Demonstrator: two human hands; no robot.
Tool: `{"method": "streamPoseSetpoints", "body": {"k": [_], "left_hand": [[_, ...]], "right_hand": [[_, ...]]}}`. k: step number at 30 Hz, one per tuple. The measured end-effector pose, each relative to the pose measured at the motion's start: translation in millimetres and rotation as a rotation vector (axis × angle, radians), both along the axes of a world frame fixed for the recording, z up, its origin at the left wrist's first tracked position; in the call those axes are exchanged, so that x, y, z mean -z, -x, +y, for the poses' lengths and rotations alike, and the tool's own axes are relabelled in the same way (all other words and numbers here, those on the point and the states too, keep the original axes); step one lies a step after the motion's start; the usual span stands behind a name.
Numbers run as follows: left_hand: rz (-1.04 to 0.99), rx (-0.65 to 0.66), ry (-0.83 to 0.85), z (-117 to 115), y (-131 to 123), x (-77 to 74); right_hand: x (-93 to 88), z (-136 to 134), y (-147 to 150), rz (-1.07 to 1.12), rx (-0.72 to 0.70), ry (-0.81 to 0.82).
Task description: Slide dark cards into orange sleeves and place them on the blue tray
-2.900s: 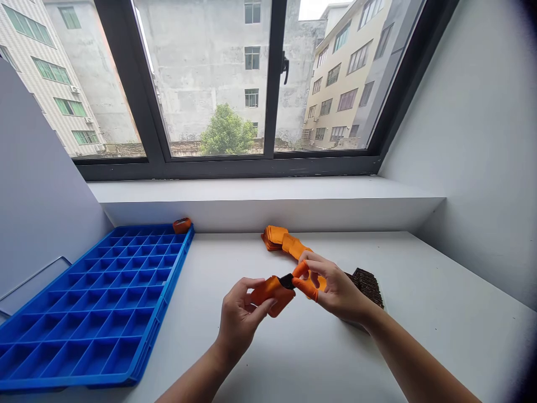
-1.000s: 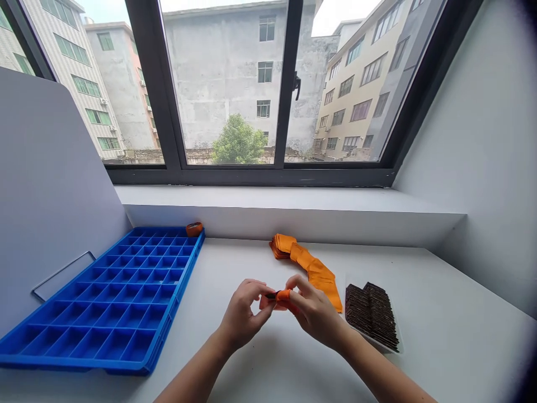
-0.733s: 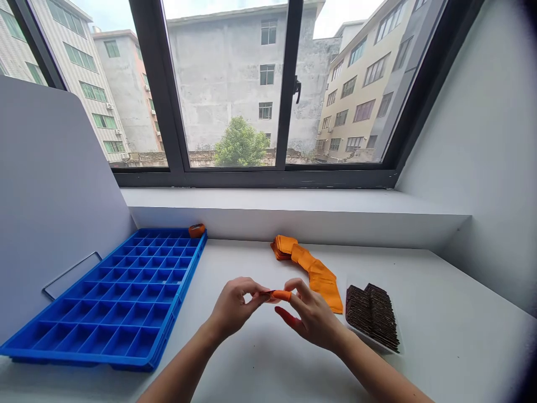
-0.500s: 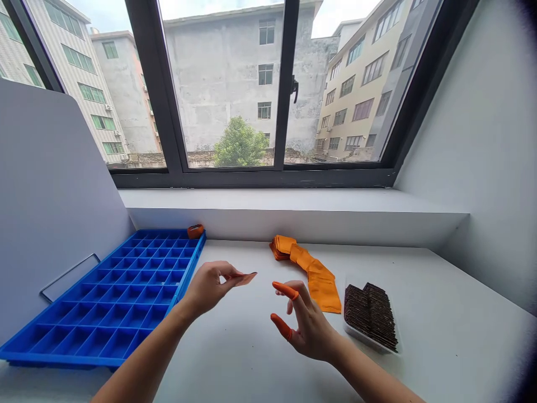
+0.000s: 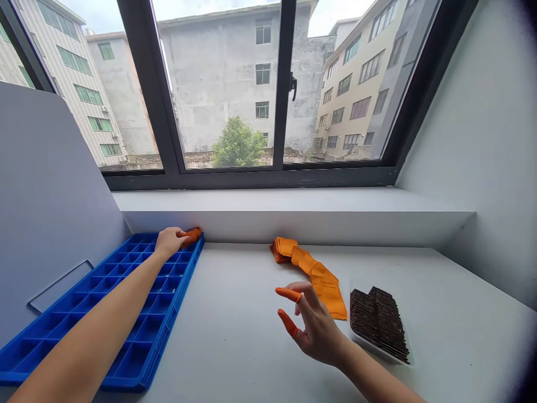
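Head view: left hand [image 5: 170, 241] pinches orange piece [image 5: 193, 234] at tray's [image 5: 168, 296] far corner.

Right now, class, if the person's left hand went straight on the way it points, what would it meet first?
The orange piece at the far right corner of the blue tray; the left hand seems to pinch it. Beyond that stands the white ledge wall.

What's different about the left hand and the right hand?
The left hand is stretched far out to the blue tray's far corner; the right hand hovers near, above the white table. The left hand touches a small orange piece; the right hand holds nothing, fingers spread. The right hand wears orange fingertip covers; none show on the left hand. Both belong to one person.
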State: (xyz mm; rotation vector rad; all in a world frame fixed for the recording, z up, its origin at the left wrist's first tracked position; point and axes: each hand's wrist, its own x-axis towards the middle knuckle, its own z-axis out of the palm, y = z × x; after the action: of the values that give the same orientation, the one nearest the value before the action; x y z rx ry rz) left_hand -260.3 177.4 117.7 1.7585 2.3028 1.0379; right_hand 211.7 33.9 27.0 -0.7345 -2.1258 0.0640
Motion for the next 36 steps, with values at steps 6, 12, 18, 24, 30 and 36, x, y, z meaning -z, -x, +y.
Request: {"method": "streamPoseSetpoints", "body": {"k": [6,12,18,24,30,36], "left_hand": [[-0.08,0.107,0.079,19,15,18.6],[-0.152,0.231,0.148,22,36,16.9],[0.039,0.258,0.179,20,38,16.0],[0.254,0.236,0.218,25,24,19.8],[0.414,0.101,0.285,19,7,22.2],[0.52,-0.058,0.275,8,-25,20.6]], "right_hand": [[2.4,3,-3,0.005,0.013,-0.007],[0.0,3,-3,0.028,0.022,-0.003],[1.7,3,-2,0.027,0.007,0.002],[1.7,5,-3,0.024,0.006,-0.001],[1.7,8,-4,0.012,0.034,-0.06],[-10.1,18,-16,-0.014,0.298,-0.22]]}}
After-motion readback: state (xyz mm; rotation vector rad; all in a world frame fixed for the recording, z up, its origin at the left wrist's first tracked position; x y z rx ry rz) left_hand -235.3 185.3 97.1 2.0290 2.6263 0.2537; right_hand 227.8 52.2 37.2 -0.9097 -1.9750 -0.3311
